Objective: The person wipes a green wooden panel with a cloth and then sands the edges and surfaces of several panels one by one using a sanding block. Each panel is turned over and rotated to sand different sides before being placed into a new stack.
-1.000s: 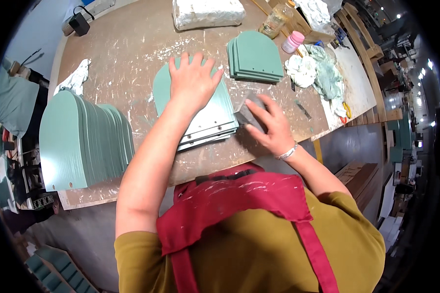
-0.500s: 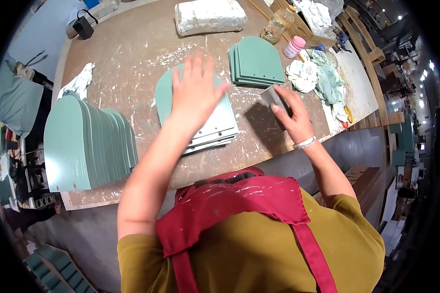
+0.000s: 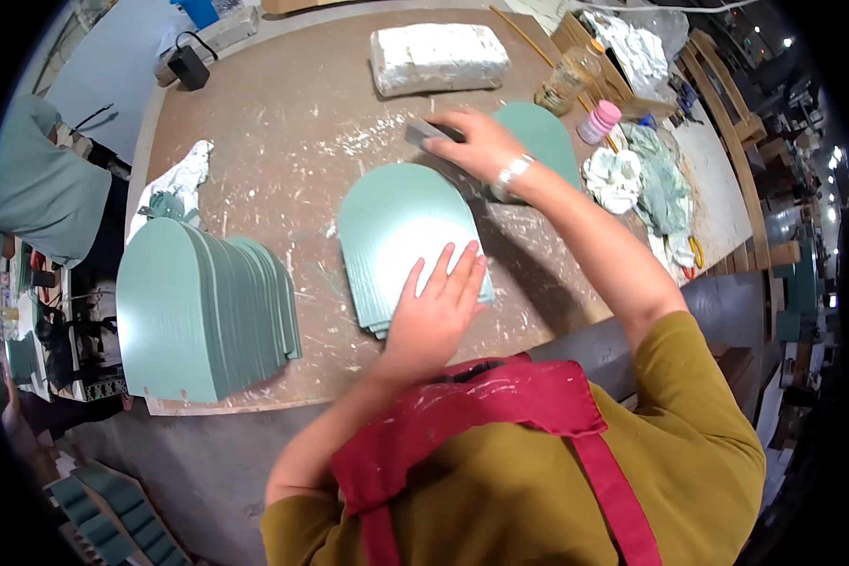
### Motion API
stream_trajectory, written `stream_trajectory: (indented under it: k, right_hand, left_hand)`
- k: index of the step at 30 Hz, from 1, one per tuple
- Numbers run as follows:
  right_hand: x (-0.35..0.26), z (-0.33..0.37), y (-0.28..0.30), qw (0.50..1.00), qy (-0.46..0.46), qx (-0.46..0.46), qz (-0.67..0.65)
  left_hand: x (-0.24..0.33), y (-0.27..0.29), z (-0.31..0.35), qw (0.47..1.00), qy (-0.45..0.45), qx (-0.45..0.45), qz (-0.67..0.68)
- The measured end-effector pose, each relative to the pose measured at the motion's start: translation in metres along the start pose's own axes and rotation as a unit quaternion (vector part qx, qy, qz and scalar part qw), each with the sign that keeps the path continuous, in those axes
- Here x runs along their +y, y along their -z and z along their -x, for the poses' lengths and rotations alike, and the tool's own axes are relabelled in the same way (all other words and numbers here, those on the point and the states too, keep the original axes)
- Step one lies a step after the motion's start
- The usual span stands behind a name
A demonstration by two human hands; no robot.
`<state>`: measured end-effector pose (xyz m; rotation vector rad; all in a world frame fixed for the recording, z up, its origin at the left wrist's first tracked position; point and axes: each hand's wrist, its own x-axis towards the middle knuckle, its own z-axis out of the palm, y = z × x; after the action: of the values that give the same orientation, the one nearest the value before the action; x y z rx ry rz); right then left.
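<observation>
My left hand (image 3: 437, 307) lies flat, fingers spread, on the near right part of a short stack of green arched boards (image 3: 396, 212). The stack's rounded end points away from me, and glare whitens its top face. Just beyond that end, my right hand (image 3: 481, 146) grips a small grey block (image 3: 420, 134), which looks like a sanding block. Fingers hide part of the block. Under my right wrist, a second stack of green boards (image 3: 544, 137) is partly covered. On the left, a long row of the same boards (image 3: 165, 307) stands on edge.
At the back lies a white wrapped bundle (image 3: 439, 61). To the right are a jar (image 3: 571, 80), a pink bottle (image 3: 598, 123), crumpled rags (image 3: 656, 179) and orange-and-yellow handles (image 3: 694, 255). A white cloth (image 3: 174, 179) lies left. Another person's sleeve (image 3: 42, 189) shows beyond the table.
My left hand has come down from over the rounded end to the stack's near part. My right hand has swung up and left with the block. The whole view has shifted slightly.
</observation>
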<state>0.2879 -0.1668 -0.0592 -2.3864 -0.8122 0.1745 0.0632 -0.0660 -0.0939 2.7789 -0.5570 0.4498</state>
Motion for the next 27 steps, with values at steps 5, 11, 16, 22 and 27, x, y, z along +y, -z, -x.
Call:
stream_trajectory:
  k: [5,11,16,22,27]
  right_hand:
    - [-0.030,0.022,-0.011,0.997,0.074,-0.027,0.011]
    - [-0.070,-0.018,0.010,0.968,0.148,-0.132,0.152]
    - [-0.055,-0.066,-0.015,0.955,0.063,-0.200,0.210]
    - [-0.096,-0.047,-0.017,0.944,0.155,-0.256,0.139]
    - [-0.119,-0.066,-0.020,0.920,0.158,-0.266,0.240]
  left_hand:
    - [0.001,-0.003,0.004,1.000,0.026,0.013,0.002]
    - [-0.001,-0.007,0.007,0.999,0.038,0.018,0.001]
    - [0.004,-0.006,-0.001,0.999,0.022,0.038,0.013]
    - [0.005,-0.015,0.008,0.997,0.043,0.060,-0.004]
    - [0.005,-0.018,0.005,0.995,0.052,0.079,0.031]
